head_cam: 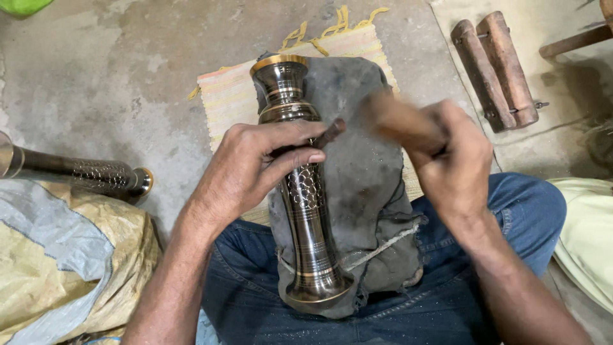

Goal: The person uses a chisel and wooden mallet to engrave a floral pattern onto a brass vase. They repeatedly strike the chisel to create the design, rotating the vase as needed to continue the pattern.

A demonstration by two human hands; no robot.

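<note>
A tall dark metal vase with brass bands and an engraved scale pattern lies on a dark grey cloth pad across my lap. My left hand rests on the vase's upper body and pinches a short dark chisel against the metal. My right hand grips a wooden mallet, blurred with motion, just right of the chisel's end. The vase's mouth points away from me.
A second engraved vase lies on the concrete floor at left, beside a yellowish woven sack. A striped mat lies under the pad. A wooden clamp-like block sits at top right. Pale fabric is at right.
</note>
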